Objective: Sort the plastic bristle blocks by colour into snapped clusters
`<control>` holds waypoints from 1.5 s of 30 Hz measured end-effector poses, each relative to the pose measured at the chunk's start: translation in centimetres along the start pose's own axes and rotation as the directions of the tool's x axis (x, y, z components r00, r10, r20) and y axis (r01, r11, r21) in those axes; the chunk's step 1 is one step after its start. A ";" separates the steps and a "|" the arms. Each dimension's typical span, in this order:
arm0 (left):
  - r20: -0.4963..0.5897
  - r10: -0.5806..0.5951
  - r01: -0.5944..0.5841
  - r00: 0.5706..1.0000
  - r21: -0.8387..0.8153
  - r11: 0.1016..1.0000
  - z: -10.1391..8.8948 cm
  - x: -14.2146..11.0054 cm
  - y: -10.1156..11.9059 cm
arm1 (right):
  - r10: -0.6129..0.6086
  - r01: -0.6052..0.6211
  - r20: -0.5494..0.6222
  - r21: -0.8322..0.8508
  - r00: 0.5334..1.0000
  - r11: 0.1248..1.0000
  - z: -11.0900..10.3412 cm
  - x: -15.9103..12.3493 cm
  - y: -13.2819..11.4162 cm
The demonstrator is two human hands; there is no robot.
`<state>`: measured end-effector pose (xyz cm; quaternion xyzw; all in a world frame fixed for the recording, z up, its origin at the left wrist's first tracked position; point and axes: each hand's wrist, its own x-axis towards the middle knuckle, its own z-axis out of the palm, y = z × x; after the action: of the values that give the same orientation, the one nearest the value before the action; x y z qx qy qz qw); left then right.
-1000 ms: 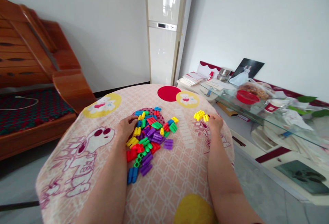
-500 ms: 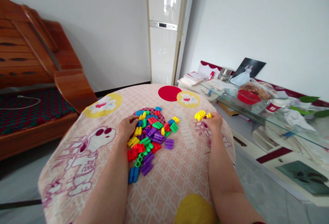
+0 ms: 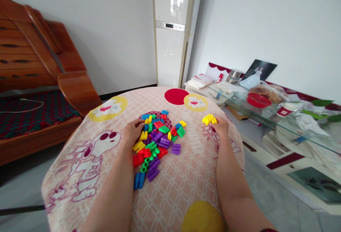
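My right hand (image 3: 222,127) is at the right side of the table, its fingertips closed on a yellow plastic building block. That block meets a small cluster of yellow blocks (image 3: 209,119) lying on the cloth; the fingers partly cover it. Over at the left, my left hand (image 3: 132,131) rests against the edge of a mixed pile of building blocks (image 3: 157,138). Its fingers are curved and apart, with the tips by blue and yellow pieces and no piece visibly gripped. Red, green, blue, yellow and purple pieces make up the pile, many shaped like joined short tubes.
A patterned cloth (image 3: 170,203) covers the round table. To the right stands a glass-topped cabinet (image 3: 287,127) with a red bowl (image 3: 259,100), a paper cup (image 3: 286,109) and papers. A wooden sofa (image 3: 77,86) is on the left, a tall white appliance (image 3: 170,54) behind.
My right hand has shifted slightly left, bringing its yellow block from just apart to against the yellow cluster. My left hand stays by the pile.
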<state>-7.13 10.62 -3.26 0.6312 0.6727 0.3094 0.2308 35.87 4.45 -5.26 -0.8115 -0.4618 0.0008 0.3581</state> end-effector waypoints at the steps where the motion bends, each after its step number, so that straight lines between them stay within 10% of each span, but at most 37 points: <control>1: 0.000 0.000 0.000 1.000 0.001 1.000 0.0 0.0 0.0 | 0.014 -0.014 0.000 -0.005 1.000 1.000 -0.1 -0.1 -0.2; 10: 0.006 -0.019 0.019 1.000 -0.018 1.000 0.0 -0.1 -0.1 | 0.065 -0.048 -0.066 0.230 0.996 0.972 0.7 0.2 0.3; 21: -0.002 -0.005 0.005 1.000 -0.038 0.999 0.2 0.0 -0.4 | 0.015 -0.004 -0.096 0.110 0.995 0.994 -0.1 -0.2 -1.0; 27: 0.009 -0.039 0.040 0.999 -0.072 0.997 0.3 0.0 -0.3 | -0.264 0.320 -0.307 0.148 0.914 0.936 0.3 -1.4 -5.2; 34: -0.011 -0.032 0.031 0.999 -0.123 0.992 0.9 0.4 -0.9 | -0.631 0.599 0.027 0.285 0.775 0.748 4.3 -7.5 -16.9; 38: -0.016 -0.002 0.000 1.000 -0.140 0.990 1.0 0.3 -1.1 | -0.642 0.585 0.314 0.265 0.699 0.766 7.3 -9.2 -22.8; 45: -0.042 0.091 -0.096 0.995 -0.137 0.986 0.8 0.1 -1.2 | -0.621 0.571 0.460 0.263 0.634 0.778 10.8 -8.7 -26.9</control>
<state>-7.45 10.79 -4.64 0.6387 0.6233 0.3771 0.2476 7.12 12.73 -0.47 -0.5633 -0.7822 0.1243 0.2354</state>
